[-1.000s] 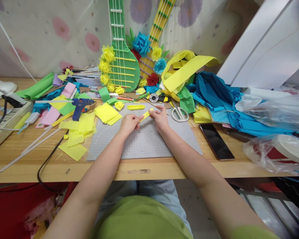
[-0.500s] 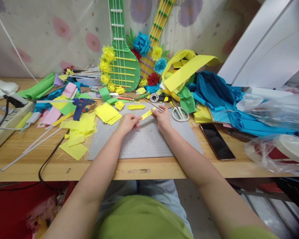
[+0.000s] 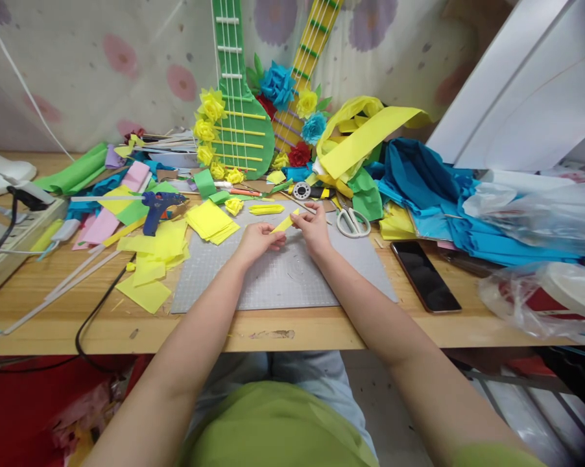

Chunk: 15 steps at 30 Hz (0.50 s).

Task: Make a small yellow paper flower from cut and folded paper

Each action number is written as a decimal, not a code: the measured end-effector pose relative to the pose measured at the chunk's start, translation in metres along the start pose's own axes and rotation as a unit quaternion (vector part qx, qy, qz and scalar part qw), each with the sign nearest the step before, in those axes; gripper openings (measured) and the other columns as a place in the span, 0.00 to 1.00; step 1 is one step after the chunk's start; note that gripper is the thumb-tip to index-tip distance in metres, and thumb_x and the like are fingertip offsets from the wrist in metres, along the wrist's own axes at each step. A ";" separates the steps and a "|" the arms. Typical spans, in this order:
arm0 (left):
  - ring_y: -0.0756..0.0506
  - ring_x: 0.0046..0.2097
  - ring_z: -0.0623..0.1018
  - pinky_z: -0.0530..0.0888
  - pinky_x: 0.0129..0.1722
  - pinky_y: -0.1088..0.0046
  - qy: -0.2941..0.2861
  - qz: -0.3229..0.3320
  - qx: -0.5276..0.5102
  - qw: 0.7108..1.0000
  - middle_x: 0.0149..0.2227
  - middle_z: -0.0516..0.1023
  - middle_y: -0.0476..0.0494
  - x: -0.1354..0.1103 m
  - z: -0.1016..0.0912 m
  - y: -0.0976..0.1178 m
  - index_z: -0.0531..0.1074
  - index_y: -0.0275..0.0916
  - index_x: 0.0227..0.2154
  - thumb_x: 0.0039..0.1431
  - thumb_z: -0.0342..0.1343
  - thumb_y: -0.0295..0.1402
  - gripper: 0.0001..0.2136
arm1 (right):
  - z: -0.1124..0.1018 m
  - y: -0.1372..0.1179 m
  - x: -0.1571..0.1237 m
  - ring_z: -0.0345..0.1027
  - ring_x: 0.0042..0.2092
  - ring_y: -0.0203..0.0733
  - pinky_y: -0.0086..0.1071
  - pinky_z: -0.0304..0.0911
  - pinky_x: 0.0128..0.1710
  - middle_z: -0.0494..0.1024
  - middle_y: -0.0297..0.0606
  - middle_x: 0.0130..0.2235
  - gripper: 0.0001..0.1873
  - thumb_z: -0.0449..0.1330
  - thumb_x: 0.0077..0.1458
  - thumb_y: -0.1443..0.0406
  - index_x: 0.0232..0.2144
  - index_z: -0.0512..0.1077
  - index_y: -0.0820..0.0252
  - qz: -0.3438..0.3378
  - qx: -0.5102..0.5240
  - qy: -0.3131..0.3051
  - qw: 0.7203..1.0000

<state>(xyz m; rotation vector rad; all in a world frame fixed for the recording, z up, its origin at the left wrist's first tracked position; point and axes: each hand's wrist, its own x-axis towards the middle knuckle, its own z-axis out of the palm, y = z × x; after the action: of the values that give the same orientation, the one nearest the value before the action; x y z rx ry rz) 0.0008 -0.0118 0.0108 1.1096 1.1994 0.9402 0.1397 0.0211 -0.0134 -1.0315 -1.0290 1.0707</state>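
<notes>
Yellow paper strip (image 3: 285, 223): stretched between my two hands, just above the grey cutting mat (image 3: 283, 285), its right end farther from me. I judge it part-way through being worked, flat and narrow, with no petal shape to it.
Left hand (image 3: 254, 244): thumb and forefinger pinched on the near end, the other fingers loosely curled.
Right hand (image 3: 314, 228): thumb and fingertips closed on the far end, hardly any gap between them.
Folded yellow strips (image 3: 266, 209): a small bundle beyond my hands; these look finished to this stage.
Yellow squares (image 3: 211, 221): a flat pile at the mat's left corner, seemingly untouched, so I take most of the work to be left.
Loose yellow flower (image 3: 233, 206): made up, lying between pile and bundle.
Green stringed instrument (image 3: 246, 143): propped at the back, yellow flowers (image 3: 211, 104) already along its left edge.
Glue gun (image 3: 156, 211) and scissors (image 3: 353, 223): lying to either side, neither in hand.
</notes>
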 end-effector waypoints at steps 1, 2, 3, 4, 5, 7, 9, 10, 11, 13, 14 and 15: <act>0.49 0.27 0.77 0.73 0.27 0.76 0.001 -0.016 -0.006 1.000 0.25 0.77 0.42 -0.001 0.001 0.001 0.72 0.32 0.24 0.39 0.64 0.33 0.11 | 0.001 0.000 -0.001 0.62 0.23 0.30 0.28 0.60 0.29 0.67 0.19 0.19 0.26 0.64 0.35 0.60 0.35 0.54 0.55 0.001 0.000 0.003 1.000; 0.49 0.27 0.77 0.73 0.26 0.76 0.004 -0.027 -0.011 1.000 0.25 0.77 0.41 -0.001 0.001 0.002 0.72 0.31 0.24 0.40 0.63 0.32 0.09 | 0.001 0.000 -0.001 0.62 0.22 0.30 0.27 0.59 0.29 0.68 0.19 0.19 0.27 0.64 0.35 0.60 0.35 0.54 0.55 0.004 0.000 0.006 1.000; 0.49 0.27 0.77 0.73 0.26 0.76 0.004 -0.035 -0.013 0.999 0.25 0.77 0.41 0.000 0.001 0.002 0.73 0.31 0.24 0.41 0.63 0.31 0.09 | 0.001 0.000 -0.001 0.62 0.22 0.30 0.27 0.59 0.29 0.68 0.20 0.19 0.27 0.64 0.35 0.60 0.35 0.54 0.56 0.008 0.000 0.008 1.000; 0.49 0.27 0.77 0.73 0.26 0.76 0.004 -0.040 -0.015 0.999 0.25 0.78 0.40 0.000 0.000 0.002 0.73 0.31 0.24 0.41 0.63 0.31 0.08 | 0.001 0.001 -0.001 0.62 0.22 0.30 0.27 0.60 0.29 0.68 0.20 0.19 0.27 0.64 0.34 0.60 0.35 0.54 0.56 0.011 0.000 0.010 1.000; 0.48 0.27 0.77 0.73 0.26 0.76 0.006 -0.040 -0.017 0.999 0.26 0.78 0.40 0.001 -0.001 0.001 0.73 0.31 0.24 0.41 0.62 0.30 0.07 | 0.000 0.001 -0.001 0.63 0.22 0.30 0.28 0.60 0.29 0.68 0.20 0.18 0.27 0.64 0.34 0.60 0.36 0.54 0.56 0.013 0.000 0.012 1.000; 0.48 0.28 0.78 0.73 0.26 0.76 0.011 -0.037 -0.026 0.999 0.27 0.78 0.39 0.003 -0.002 0.000 0.73 0.31 0.25 0.42 0.62 0.29 0.07 | 0.000 0.001 0.000 0.63 0.23 0.30 0.28 0.61 0.30 0.67 0.19 0.19 0.27 0.64 0.35 0.60 0.36 0.54 0.55 0.016 0.002 0.019 1.000; 0.48 0.29 0.78 0.74 0.26 0.76 0.015 -0.036 -0.039 0.999 0.29 0.78 0.38 0.004 -0.003 -0.001 0.73 0.31 0.25 0.43 0.61 0.28 0.06 | 0.000 0.002 0.001 0.64 0.23 0.31 0.29 0.62 0.30 0.67 0.19 0.19 0.27 0.64 0.35 0.60 0.36 0.53 0.55 0.021 0.005 0.027 0.999; 0.47 0.30 0.78 0.74 0.27 0.76 0.018 -0.036 -0.045 0.998 0.30 0.78 0.38 0.004 -0.002 -0.001 0.73 0.31 0.26 0.44 0.61 0.29 0.06 | -0.001 0.002 0.001 0.64 0.23 0.31 0.30 0.62 0.31 0.67 0.19 0.19 0.27 0.64 0.35 0.60 0.36 0.53 0.55 0.025 0.007 0.031 0.999; 0.47 0.30 0.78 0.74 0.27 0.76 0.022 -0.035 -0.051 0.998 0.30 0.78 0.38 0.004 -0.002 -0.001 0.73 0.31 0.26 0.44 0.61 0.29 0.07 | -0.001 0.003 0.002 0.65 0.23 0.31 0.30 0.63 0.31 0.67 0.20 0.20 0.27 0.63 0.35 0.60 0.35 0.53 0.55 0.030 0.008 0.034 0.999; 0.48 0.31 0.78 0.74 0.27 0.76 0.037 -0.028 -0.065 0.997 0.31 0.78 0.37 0.005 -0.001 -0.001 0.73 0.31 0.28 0.45 0.60 0.29 0.07 | -0.001 0.003 0.004 0.65 0.24 0.31 0.30 0.63 0.31 0.68 0.20 0.21 0.27 0.63 0.34 0.60 0.35 0.53 0.55 0.042 0.011 0.046 0.998; 0.48 0.31 0.78 0.74 0.27 0.76 0.045 -0.022 -0.071 0.996 0.31 0.78 0.37 0.006 0.000 -0.001 0.73 0.31 0.29 0.45 0.60 0.29 0.08 | -0.001 0.003 0.005 0.66 0.24 0.32 0.29 0.63 0.30 0.68 0.20 0.21 0.27 0.63 0.34 0.60 0.35 0.53 0.55 0.049 0.015 0.056 0.997; 0.48 0.31 0.78 0.74 0.28 0.76 0.053 -0.015 -0.076 0.996 0.31 0.78 0.38 0.007 0.000 -0.002 0.73 0.31 0.29 0.45 0.60 0.29 0.08 | -0.001 0.004 0.005 0.66 0.24 0.32 0.29 0.63 0.30 0.68 0.21 0.21 0.27 0.63 0.34 0.60 0.35 0.53 0.55 0.055 0.018 0.067 0.996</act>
<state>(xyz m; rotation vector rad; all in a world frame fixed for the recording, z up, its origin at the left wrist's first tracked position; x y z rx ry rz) 0.0022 -0.0055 0.0073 0.9266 1.2063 1.0601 0.1413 0.0269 -0.0165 -1.1261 -0.8513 1.0902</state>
